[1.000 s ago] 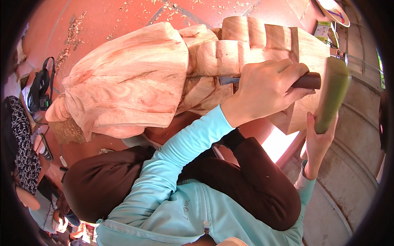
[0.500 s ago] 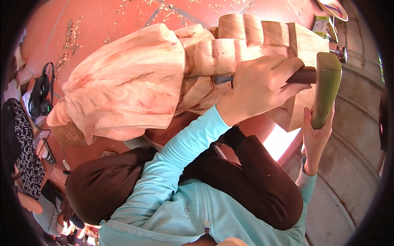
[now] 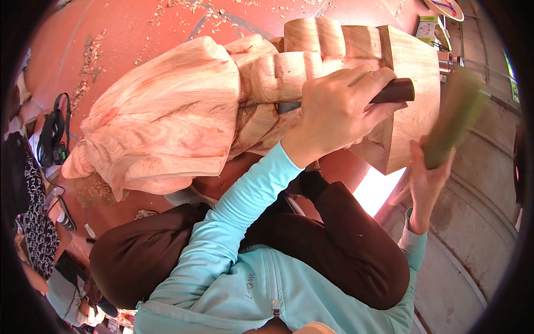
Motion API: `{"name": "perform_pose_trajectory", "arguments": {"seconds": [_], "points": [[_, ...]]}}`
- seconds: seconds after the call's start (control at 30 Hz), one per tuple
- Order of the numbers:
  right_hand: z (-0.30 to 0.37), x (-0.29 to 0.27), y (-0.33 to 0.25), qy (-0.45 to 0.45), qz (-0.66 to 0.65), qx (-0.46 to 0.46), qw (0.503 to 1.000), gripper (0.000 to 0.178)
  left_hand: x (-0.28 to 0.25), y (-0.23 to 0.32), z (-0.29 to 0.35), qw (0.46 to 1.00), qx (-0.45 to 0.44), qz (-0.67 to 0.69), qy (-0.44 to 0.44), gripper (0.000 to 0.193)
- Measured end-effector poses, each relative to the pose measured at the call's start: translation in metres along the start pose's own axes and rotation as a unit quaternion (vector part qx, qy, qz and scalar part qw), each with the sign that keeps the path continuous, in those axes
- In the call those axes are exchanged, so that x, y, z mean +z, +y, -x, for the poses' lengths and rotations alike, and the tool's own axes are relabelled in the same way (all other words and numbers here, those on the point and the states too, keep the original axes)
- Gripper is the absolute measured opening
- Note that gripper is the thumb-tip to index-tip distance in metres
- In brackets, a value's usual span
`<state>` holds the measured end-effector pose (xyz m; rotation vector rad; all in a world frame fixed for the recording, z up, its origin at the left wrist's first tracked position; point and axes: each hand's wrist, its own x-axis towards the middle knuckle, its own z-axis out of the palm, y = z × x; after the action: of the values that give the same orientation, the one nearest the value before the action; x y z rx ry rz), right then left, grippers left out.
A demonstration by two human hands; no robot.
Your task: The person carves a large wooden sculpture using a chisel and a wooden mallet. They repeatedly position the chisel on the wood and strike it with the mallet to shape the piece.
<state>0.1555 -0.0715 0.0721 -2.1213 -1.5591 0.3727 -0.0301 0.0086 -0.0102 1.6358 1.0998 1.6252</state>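
A grey-bladed, brown-handled chisel (image 3: 396,91) is gripped by the left hand (image 3: 332,114), by which the pale carved wooden block (image 3: 161,119) beneath is partly hidden; a blurred green mallet (image 3: 453,119) is gripped by the right hand (image 3: 428,181). Wood shavings (image 3: 93,53) are strewn across red floor tiles (image 3: 136,36).

Green mallet (image 3: 453,121), dark-brown chisel handle (image 3: 396,91)

Left hand (image 3: 332,114) grips 1 chisel (image 3: 397,91), right hand (image 3: 428,181) 1 mallet (image 3: 454,119).
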Motion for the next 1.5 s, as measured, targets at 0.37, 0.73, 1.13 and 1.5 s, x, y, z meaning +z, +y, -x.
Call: {"name": "perform_pose_trajectory", "arguments": {"seconds": [0.37,0.73,1.13,1.5], "points": [[-0.002,0.005,-0.012,0.006,0.043,-0.103,0.994,0.064,-0.007,0.012,-0.002,0.990,0.116,-0.085,0.004,0.037],[0.007,-0.011,-0.018,-0.041,-0.033,-0.245,0.968,0.068,-0.041,0.043,-0.003,0.986,0.137,0.051,0.084,0.021],[-0.003,-0.017,-0.040,-0.080,-0.109,-0.369,0.920,0.068,-0.067,0.043,-0.003,0.935,-0.078,0.254,0.236,0.018],[-0.017,-0.012,-0.069,-0.066,-0.122,-0.405,0.904,0.069,-0.065,0.015,-0.008,0.970,-0.016,0.116,0.213,0.013]]}}
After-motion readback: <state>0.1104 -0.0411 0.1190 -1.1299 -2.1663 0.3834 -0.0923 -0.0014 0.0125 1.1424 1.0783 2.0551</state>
